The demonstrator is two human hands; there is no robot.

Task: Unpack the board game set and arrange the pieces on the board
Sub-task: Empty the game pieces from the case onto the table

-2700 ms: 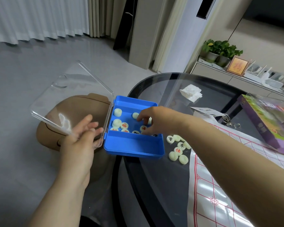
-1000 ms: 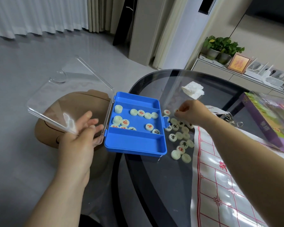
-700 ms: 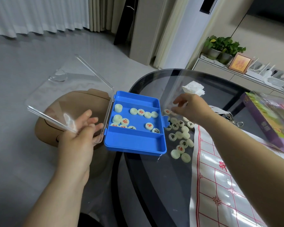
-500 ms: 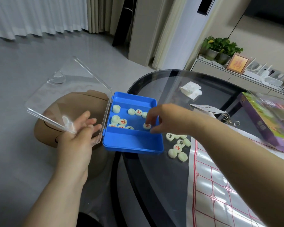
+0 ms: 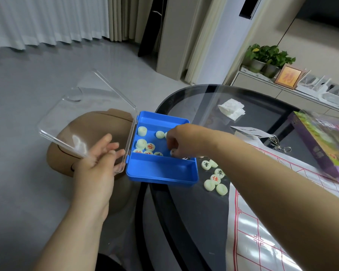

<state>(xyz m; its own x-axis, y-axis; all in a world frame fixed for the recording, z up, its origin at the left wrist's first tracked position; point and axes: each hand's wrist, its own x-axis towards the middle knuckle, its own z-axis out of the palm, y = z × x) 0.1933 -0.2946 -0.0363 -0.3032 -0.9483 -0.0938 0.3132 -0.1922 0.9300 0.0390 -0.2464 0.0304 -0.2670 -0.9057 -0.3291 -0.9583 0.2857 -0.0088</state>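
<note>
Person is unpacking a xiangqi set at a round glass worktop (image 5: 184, 212).

- Blue case (image 5: 160, 171) is sitting on the worktop's left rim, partly overhanging it. Its clear lid (image 5: 82, 114) is swinging out past the edge over a brown stool (image 5: 67, 153).
- Left hand (image 5: 98, 163) is lying under the lid's near corner, fingers fairly straight and showing through the plastic. It is probably propping the lid so that the overhanging case is not tipping.
- Right hand (image 5: 182, 139) is reaching into the case's far compartment. Its fingers are curling down and pinching one of the xiangqi discs (image 5: 150, 146) that are lying there.
- Near compartment is showing no discs.
- Unloaded discs (image 5: 215, 178) are lying loose on the glass just right of the case, between it and the board sheet (image 5: 262, 241). They are likely being staged there before sorting, and no disc is showing on the visible part of the grid.

Hard to read:
- The right hand and forearm are covering part of the far compartment and part of the loose cluster, so no count is possible.
- Whether the pinched disc is clear of the case floor is not showing.
- The left thumb's place on the lid is unclear.
- Some discs are lying blank side up.
- The board sheet is running out of frame to the right.
- A purple box (image 5: 317, 145) at the right edge is blurring.
</note>
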